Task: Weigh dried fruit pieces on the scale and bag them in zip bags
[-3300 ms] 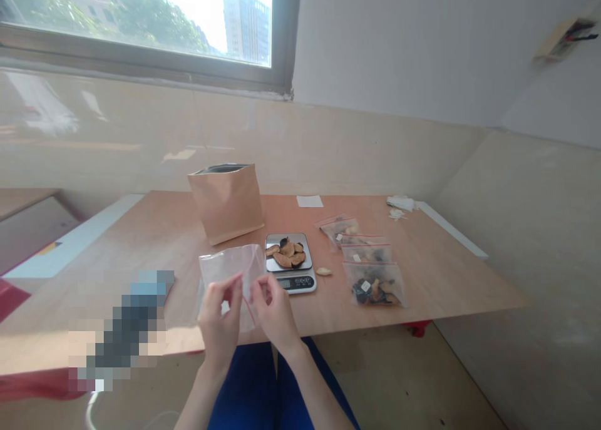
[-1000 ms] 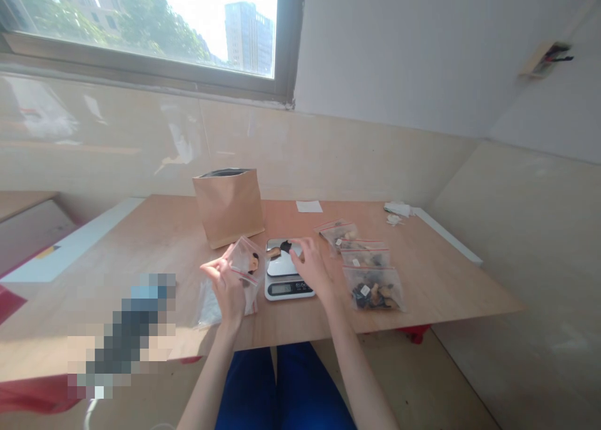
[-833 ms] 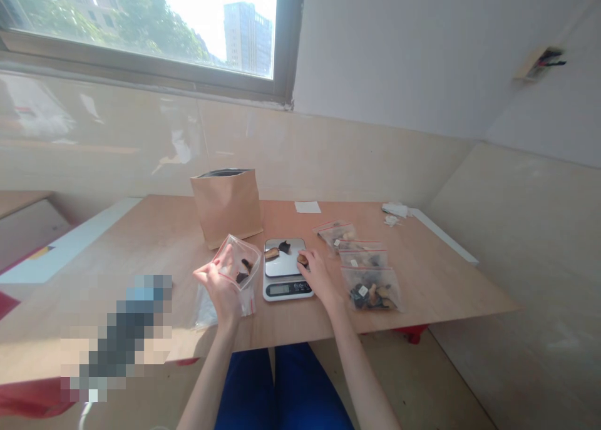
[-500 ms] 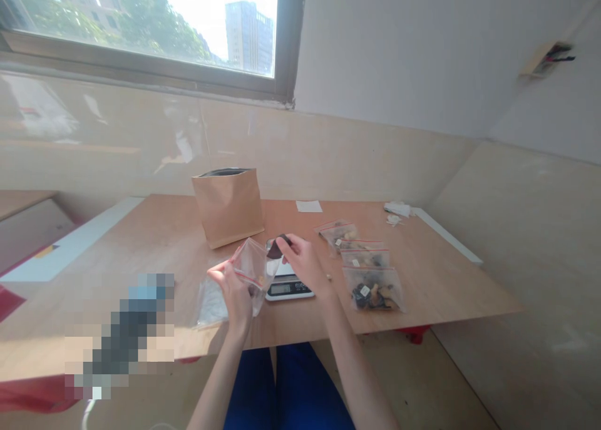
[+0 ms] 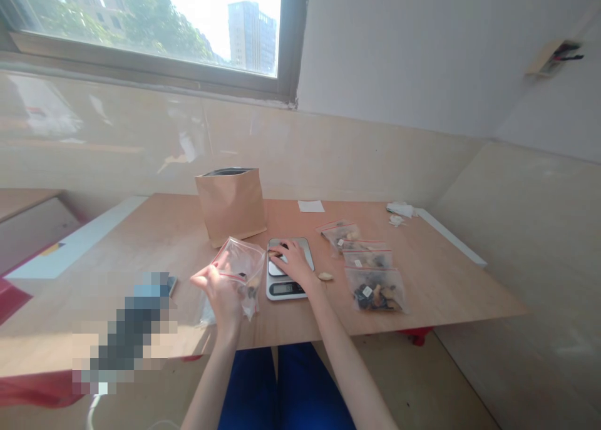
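Observation:
My left hand [image 5: 223,295] is closed on a clear zip bag [image 5: 246,255] with red lines at its mouth. The bag is open, with a dark piece and some pale pieces inside. My right hand [image 5: 295,264] is over the plate of a kitchen scale [image 5: 287,290], its fingertips closed around a dark dried piece [image 5: 275,253]. More dark bits lie by the fingers, partly hidden by them. To the right of the scale, a pale piece [image 5: 325,276] rests on the table.
Several filled zip bags [image 5: 375,292] with small white labels lie at the right. Behind my left hand stands an open brown paper bag [image 5: 230,208]. A paper slip [image 5: 310,206] and white scraps [image 5: 399,211] lie at the back. A pixelated object [image 5: 129,323] is at left.
My right hand has moved from the bag's mouth down to the scale plate. The dark piece it held is out of its fingers, and one shows in the bag. My left hand has shifted slightly left.

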The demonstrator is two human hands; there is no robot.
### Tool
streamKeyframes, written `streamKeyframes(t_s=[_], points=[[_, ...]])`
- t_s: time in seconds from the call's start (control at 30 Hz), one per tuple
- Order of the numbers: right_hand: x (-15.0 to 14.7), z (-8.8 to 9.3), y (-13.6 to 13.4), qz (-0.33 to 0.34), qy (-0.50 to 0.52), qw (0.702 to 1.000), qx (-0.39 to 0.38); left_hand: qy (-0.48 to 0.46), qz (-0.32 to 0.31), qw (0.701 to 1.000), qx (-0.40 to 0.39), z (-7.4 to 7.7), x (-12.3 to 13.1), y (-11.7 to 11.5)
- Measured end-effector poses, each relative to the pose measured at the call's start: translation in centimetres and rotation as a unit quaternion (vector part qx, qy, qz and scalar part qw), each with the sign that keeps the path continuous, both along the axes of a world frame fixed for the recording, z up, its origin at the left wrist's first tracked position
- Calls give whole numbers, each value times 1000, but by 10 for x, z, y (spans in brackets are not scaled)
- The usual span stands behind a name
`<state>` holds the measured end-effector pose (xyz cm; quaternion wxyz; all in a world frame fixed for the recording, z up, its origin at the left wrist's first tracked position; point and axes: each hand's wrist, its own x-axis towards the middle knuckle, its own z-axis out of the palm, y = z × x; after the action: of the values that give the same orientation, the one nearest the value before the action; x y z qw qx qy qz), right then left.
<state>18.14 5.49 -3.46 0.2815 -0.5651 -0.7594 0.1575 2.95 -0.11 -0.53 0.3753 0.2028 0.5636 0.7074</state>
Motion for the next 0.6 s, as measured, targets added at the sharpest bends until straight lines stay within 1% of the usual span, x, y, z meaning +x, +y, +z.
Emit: streamKeyframes(t_s=[0.07, 0.17, 0.23, 0.33, 0.4, 0.5, 0.57, 0.6], points=[[1, -4, 3, -3, 2, 1000, 12, 1, -10, 1000, 7, -4, -1, 1], [4, -3, 5, -5, 27, 999, 23, 14, -4, 1000, -7, -5, -1, 1], [7, 0, 5, -18, 67, 997, 24, 18, -1, 999, -27, -1, 0, -1], [8, 8, 0, -42, 164, 985, 41, 28, -21, 998, -54, 6, 6, -5], [4, 19, -5, -41, 235, 970, 51, 38, -37, 996, -67, 8, 11, -7], [-7, 42, -13, -13, 336, 940, 54, 70, -32, 995, -69, 3, 18, -6], [-16, 59, -19, 34, 359, 931, 50, 91, -27, 994, -54, -4, 20, -5], [-19, 66, -23, 64, 348, 934, 46, 93, -28, 994, -43, -8, 21, -4]])
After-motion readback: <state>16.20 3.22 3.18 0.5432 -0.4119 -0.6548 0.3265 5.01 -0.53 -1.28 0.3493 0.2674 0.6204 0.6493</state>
